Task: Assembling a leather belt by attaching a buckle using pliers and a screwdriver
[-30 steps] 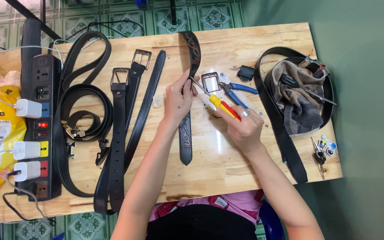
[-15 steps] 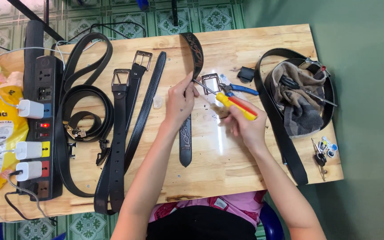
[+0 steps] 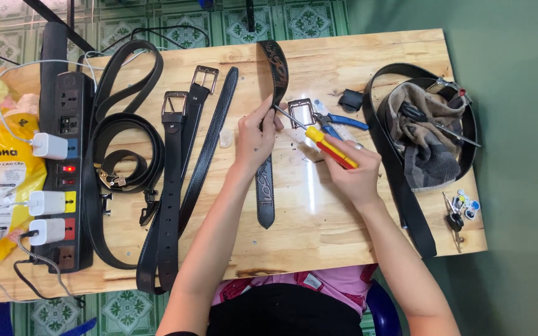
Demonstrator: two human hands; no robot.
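My left hand (image 3: 255,138) pinches a dark embossed belt (image 3: 265,196) that lies lengthwise on the wooden table (image 3: 319,230). My right hand (image 3: 353,171) grips a screwdriver with a red and yellow handle (image 3: 330,147). Its metal tip points up-left and meets the belt at my left fingertips. A loose silver buckle (image 3: 300,112) lies just beyond the screwdriver shaft.
Blue-handled pliers (image 3: 337,121) lie beside the buckle. Several black belts (image 3: 169,180) are spread at the left, beside a black power strip (image 3: 63,168) with white plugs. A belt circles a grey cloth (image 3: 424,143) with tools at the right. Keys (image 3: 459,211) lie near the right edge.
My right hand has moved up and left with the screwdriver, turning its tip onto the belt at my left fingers. My left hand has stayed on the belt.
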